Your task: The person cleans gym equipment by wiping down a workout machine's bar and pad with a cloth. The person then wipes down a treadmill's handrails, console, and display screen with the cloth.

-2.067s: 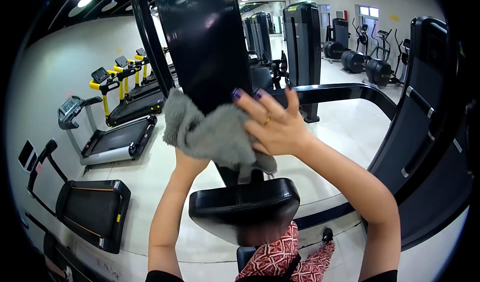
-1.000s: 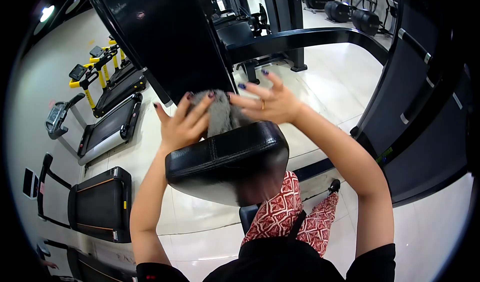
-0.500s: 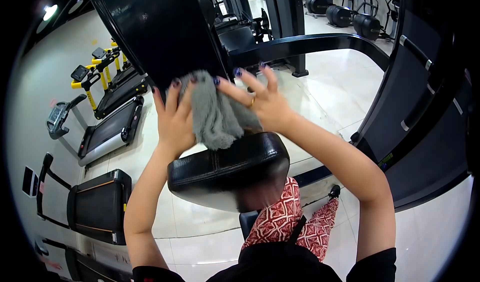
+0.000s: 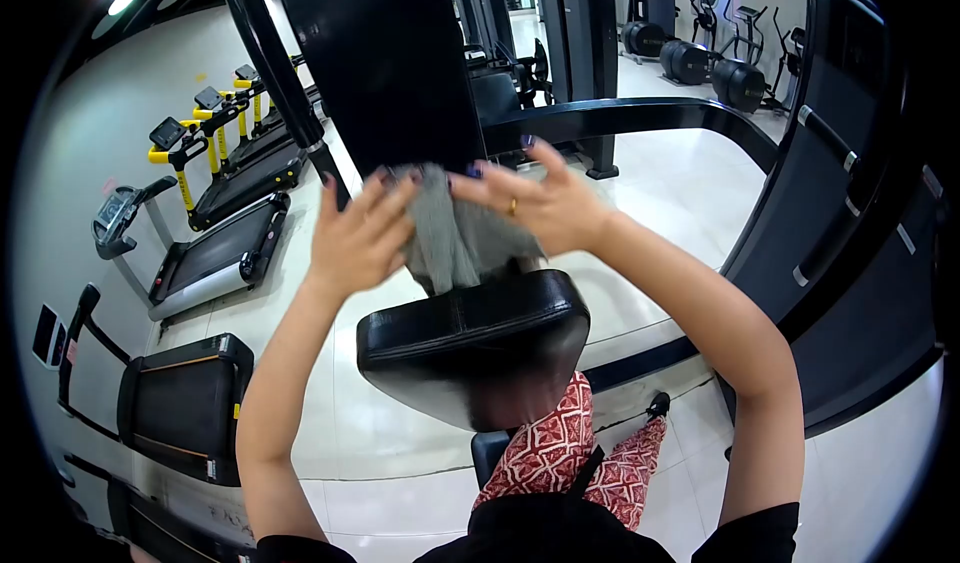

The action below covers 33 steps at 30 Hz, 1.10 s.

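Observation:
A grey fuzzy cloth [image 4: 445, 233] hangs between my two hands, just above a black padded seat [image 4: 475, 328]. My left hand [image 4: 365, 235] is at the cloth's left side, its fingers spread and their tips at the cloth's upper edge. From the right, my right hand [image 4: 545, 198] touches the cloth with its fingertips, the other fingers stretched out; a ring shows on one finger. Behind the cloth rises a broad black machine column [image 4: 380, 63]. Motion blurs the fingertips a little.
Treadmills [image 4: 215, 253] line the left wall. A curved black bar [image 4: 640, 113] runs from the column to a tall dark machine [image 4: 840, 213] at the right. Elliptical trainers [image 4: 740, 78] stand at the back right. My patterned trousers [image 4: 540, 443] show below the pad.
The camera view has tilted up since half a second ago, showing more of the room. The cloth now hangs narrower between my hands. Earlier, it lay bunched higher and farther left over my left hand.

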Available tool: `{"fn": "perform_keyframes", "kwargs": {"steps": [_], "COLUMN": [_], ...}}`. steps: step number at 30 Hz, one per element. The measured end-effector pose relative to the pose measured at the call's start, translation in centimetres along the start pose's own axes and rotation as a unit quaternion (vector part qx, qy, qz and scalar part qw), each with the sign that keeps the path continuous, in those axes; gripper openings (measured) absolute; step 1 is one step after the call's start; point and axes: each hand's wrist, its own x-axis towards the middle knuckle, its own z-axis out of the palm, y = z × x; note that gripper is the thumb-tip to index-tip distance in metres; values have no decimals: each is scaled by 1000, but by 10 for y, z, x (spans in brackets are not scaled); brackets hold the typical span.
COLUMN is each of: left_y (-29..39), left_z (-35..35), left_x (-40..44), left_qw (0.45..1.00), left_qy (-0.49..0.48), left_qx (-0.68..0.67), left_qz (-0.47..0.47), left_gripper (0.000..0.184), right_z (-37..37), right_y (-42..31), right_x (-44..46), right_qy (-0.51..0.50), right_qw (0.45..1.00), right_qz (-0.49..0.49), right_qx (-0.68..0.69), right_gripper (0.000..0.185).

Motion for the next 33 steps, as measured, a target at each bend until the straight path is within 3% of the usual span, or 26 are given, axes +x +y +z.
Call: {"fn": "perform_keyframes", "kwargs": {"steps": [1, 4, 7, 9, 11, 13, 14, 15, 17, 18, 20, 21, 22, 23, 25, 26, 27, 28, 29, 30, 31, 32, 33], "left_y": [-5, -4, 15, 21, 21, 26, 25, 25, 31, 35, 38, 39, 46, 57, 82, 97, 117, 137, 158, 174, 189, 208, 228], "left_z": [-6, -22, -21, -8, -4, -18, -29, -39, -53, -60, -94, -101, -105, -106, -106, -102, -98, -97, -96, -96, -94, -95, -102], "left_x": [11, 32, 28, 13, 5, 17, 25, 32, 38, 41, 71, 81, 91, 96, 108, 113, 122, 138, 155, 171, 191, 208, 224], "left_qw": [999, 992, 988, 996, 999, 998, 996, 993, 964, 924, 919, 907, 852, 850, 750, 716, 653, 604, 547, 490, 431, 372, 307], "left_qy": [24, 44, 23, 4, -18, -10, -14, -18, -9, 21, -84, -115, -130, -130, -25, 0, 11, 9, 11, -19, -52, -71, -97], "left_qx": [14, -13, -66, -62, -29, 23, 16, 9, -127, -276, -307, -331, -401, -405, -541, -595, -658, -705, -752, -795, -835, -874, -907], "left_qz": [-31, -114, -137, -67, -14, -52, -84, -114, -234, -266, -234, -233, -312, -311, -380, -365, -375, -373, -367, -356, -338, -306, -273], "left_gripper": [25, 27, 27, 21, 12, 3, 9, 15, 30, 37, 37, 37, 34, 34, 34, 40, 47, 48, 49, 52, 55, 58, 62], "right_z": [-4, -16, -10, 2, 1, -10, -20, -26, -46, -47, -42, -42, -54, -75, -95, -110, -126, -146, -166, -193, -219, -256, -291], "right_y": [7, 2, -20, -26, -25, -22, -23, -23, -13, -7, -10, -9, -3, -2, -3, 2, -1, 1, -3, -4, -2, 0, -9], "right_x": [12, 33, 20, -2, -11, -5, 2, 13, 25, 23, 28, 26, 26, 18, 1, -17, -33, -53, -68, -89, -102, -111, -118], "right_qy": [3, 80, 49, -15, -3, 23, 15, 68, 107, 131, 184, 186, 132, 10, 135, 107, 139, 105, 118, 42, 66, 4, 27], "right_qw": [997, 978, 977, 993, 998, 991, 978, 953, 920, 912, 843, 842, 850, 753, 627, 627, 571, 474, 459, 474, 467, 387, 357], "right_qz": [22, 192, 203, 55, 41, 128, 205, 294, 367, 370, 425, 404, 394, 463, 519, 521, 550, 596, 629, 661, 671, 732, 771], "right_qx": [-77, 23, 48, -107, -55, -35, -23, 5, 89, 121, 274, 304, 323, 468, 565, 569, 593, 640, 616, 581, 573, 561, 526], "right_gripper": [41, 58, 50, 29, 21, 16, 16, 20, 26, 30, 23, 21, 19, 25, 31, 39, 44, 47, 46, 46, 46, 47, 52]}}
